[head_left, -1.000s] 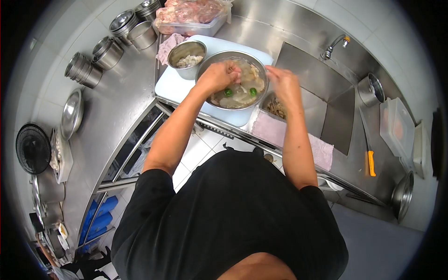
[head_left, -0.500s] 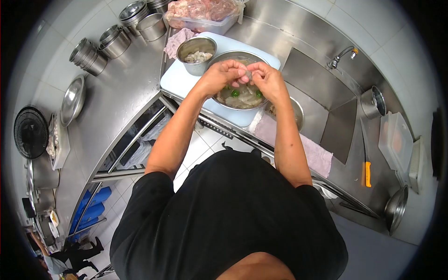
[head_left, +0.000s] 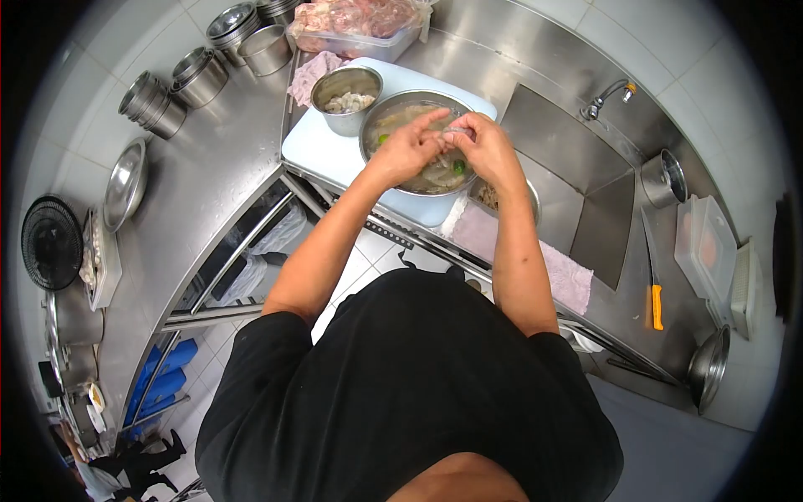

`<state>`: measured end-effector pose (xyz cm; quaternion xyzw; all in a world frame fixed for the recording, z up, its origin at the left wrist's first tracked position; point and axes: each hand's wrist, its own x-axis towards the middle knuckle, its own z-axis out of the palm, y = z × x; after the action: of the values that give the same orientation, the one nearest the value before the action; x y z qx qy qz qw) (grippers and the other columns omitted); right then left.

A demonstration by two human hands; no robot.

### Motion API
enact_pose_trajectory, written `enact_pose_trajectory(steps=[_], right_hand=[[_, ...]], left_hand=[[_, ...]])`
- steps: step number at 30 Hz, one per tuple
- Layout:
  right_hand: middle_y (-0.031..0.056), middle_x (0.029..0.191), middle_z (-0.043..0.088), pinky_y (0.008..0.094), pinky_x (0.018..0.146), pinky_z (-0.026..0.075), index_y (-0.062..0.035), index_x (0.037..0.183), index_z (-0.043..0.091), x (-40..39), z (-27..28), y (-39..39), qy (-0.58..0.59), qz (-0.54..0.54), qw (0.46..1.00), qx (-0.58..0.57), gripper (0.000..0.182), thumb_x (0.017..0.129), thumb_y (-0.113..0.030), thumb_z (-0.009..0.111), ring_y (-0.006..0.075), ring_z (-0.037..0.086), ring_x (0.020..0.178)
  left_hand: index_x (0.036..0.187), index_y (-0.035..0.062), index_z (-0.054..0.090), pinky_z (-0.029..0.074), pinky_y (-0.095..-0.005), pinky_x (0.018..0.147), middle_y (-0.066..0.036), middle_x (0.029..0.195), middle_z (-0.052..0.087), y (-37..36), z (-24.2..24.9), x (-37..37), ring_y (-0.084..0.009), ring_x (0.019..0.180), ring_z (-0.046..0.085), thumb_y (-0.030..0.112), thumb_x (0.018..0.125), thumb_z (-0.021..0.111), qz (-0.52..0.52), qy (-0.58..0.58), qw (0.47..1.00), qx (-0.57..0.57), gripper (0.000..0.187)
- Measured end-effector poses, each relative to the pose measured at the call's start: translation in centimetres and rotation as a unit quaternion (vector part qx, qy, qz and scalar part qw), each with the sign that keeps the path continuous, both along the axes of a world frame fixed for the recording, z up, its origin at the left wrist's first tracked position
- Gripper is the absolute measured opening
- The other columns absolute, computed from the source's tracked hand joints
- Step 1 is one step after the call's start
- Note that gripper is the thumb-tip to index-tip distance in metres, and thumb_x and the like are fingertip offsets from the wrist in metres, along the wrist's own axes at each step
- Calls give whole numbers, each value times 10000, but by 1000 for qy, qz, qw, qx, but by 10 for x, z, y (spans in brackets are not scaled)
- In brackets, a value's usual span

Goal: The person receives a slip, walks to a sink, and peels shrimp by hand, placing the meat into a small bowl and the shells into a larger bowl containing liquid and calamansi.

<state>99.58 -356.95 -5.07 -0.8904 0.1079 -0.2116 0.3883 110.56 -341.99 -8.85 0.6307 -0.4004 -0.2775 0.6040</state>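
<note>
Over a wide steel bowl of cloudy water, my two hands meet. My right hand pinches a small greyish shrimp between thumb and fingers. My left hand is at the shrimp's other end, its thumb and some fingers closed by it and the index finger stretched forward. Pale shrimp and round green pieces lie in the water, partly hidden by my hands. A smaller steel pot to the left holds pale peeled shrimp. Both vessels stand on a light blue cutting board.
Right of the bowl is a steel sink, with a container of brownish scraps at its near left. A pink towel hangs over the front edge. A yellow-handled knife lies right. A tub of raw meat stands behind.
My left index finger has straightened and the left hand has shifted slightly down and left. My right hand still pinches the shrimp. The view has shifted a little.
</note>
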Motion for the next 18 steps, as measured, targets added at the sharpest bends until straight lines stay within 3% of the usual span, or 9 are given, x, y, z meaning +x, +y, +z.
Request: enact_pose_trajectory(steps=[3, 4, 7, 9, 10, 12, 13, 15, 18], right_hand=[[158, 899, 660, 392, 729, 487, -26, 940, 656, -3, 5, 3, 42, -9, 992, -115, 185, 848, -187, 663, 304, 632, 822], [182, 928, 655, 429, 761, 489, -26, 940, 657, -3, 5, 4, 48, -8, 989, -143, 195, 842, -193, 655, 359, 627, 858], [179, 954, 658, 431, 761, 487, -37, 935, 671, -4, -1, 5, 43, -34, 986, -155, 171, 858, -182, 625, 360, 626, 889], [168, 942, 660, 428, 766, 486, -46, 951, 686, -7, -2, 5, 59, -42, 997, -35, 181, 862, -194, 630, 351, 632, 892], [163, 935, 662, 426, 769, 485, -50, 959, 693, -7, -2, 5, 66, -44, 997, 25, 187, 864, -199, 633, 347, 634, 893], [150, 913, 661, 416, 766, 483, -55, 972, 705, -4, -8, 7, -11, 6, 999, 36, 203, 867, -216, 641, 333, 632, 879], [144, 903, 661, 411, 764, 481, -57, 979, 711, -4, -10, 8, -50, 31, 997, 42, 211, 869, -225, 646, 326, 631, 872], [127, 896, 645, 370, 741, 473, -52, 1007, 713, -6, -2, 13, -1, 32, 999, 1, 226, 883, -230, 652, 272, 614, 829], [108, 863, 623, 342, 719, 467, -37, 990, 709, -4, -6, 12, -15, 42, 999, -16, 234, 881, -239, 667, 235, 588, 778]], left_hand=[[1257, 41, 587, 509, -372, 767, -143, 847, 697, 8, 43, -20, -254, 805, 667, 185, 895, 602, 55, -213, 964, 149, 390], [1215, 37, 608, 509, -378, 772, -155, 853, 693, 9, 49, -21, -274, 809, 668, 199, 893, 603, 55, -218, 961, 162, 360], [1128, 28, 639, 507, -392, 783, -185, 871, 688, 10, 53, -21, -321, 828, 669, 226, 894, 603, 75, -237, 951, 185, 308], [1120, 27, 619, 505, -393, 787, -193, 880, 692, 9, 48, -17, -332, 851, 669, 226, 900, 599, 117, -257, 943, 178, 297], [1113, 28, 610, 504, -391, 782, -175, 893, 696, 8, 43, -13, -313, 851, 669, 227, 914, 587, 138, -228, 952, 154, 282], [1098, 30, 591, 503, -387, 772, -137, 918, 703, 5, 31, -8, -275, 852, 667, 231, 941, 564, 178, -168, 964, 106, 256], [1102, 42, 589, 498, -374, 786, -106, 946, 694, 1, 25, -7, -244, 873, 657, 235, 951, 555, 156, -69, 983, 64, 247], [1111, 68, 584, 487, -349, 813, -45, 1002, 678, -6, 17, -9, -182, 914, 636, 242, 969, 538, 106, 130, 986, -18, 229], [1084, 100, 599, 459, -319, 863, 17, 1059, 630, -4, 19, -8, -119, 973, 583, 241, 980, 528, 50, 244, 969, -7, 188]])
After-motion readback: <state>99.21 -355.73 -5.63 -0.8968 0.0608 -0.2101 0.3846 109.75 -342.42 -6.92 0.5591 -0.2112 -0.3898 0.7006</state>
